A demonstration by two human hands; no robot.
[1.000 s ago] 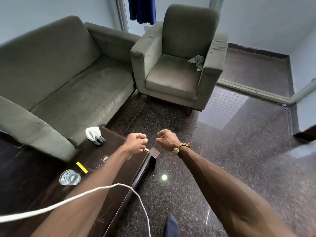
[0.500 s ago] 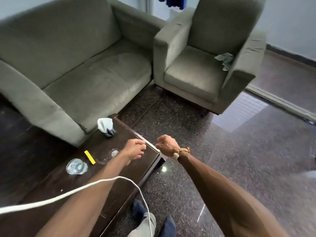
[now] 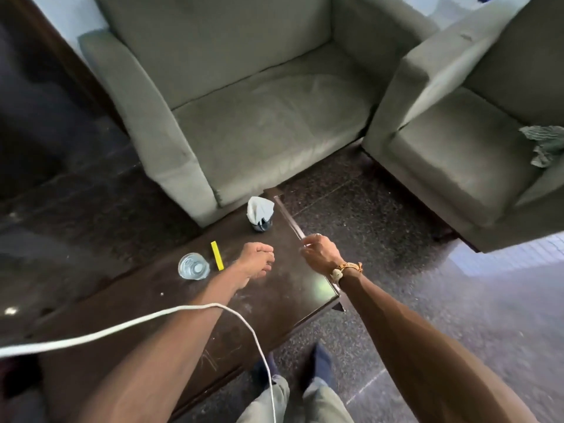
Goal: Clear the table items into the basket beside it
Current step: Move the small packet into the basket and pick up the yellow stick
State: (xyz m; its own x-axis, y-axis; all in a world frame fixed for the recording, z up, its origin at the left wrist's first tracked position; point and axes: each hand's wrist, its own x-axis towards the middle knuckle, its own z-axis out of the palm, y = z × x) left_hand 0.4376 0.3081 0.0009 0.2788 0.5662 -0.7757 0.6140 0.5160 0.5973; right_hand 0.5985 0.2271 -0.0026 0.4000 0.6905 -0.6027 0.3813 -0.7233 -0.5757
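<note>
A dark wooden coffee table carries a clear glass, a yellow strip and a dark cup stuffed with white tissue near its far end. My left hand hovers over the tabletop just right of the yellow strip, fingers curled together, with nothing visible in it. My right hand, with a beaded bracelet at the wrist, hangs over the table's right edge with its fingers curled in and holds nothing that I can see. No basket is in view.
A grey sofa stands close behind the table and a grey armchair with a crumpled cloth is to the right. A white cable loops across my left forearm. My feet stand on dark polished floor at the table's near side.
The view has swung left and down, so the table sits more central. Both hands have lowered over the tabletop, and the left fist has loosened. A small glass seen earlier is now hidden by my left hand.
</note>
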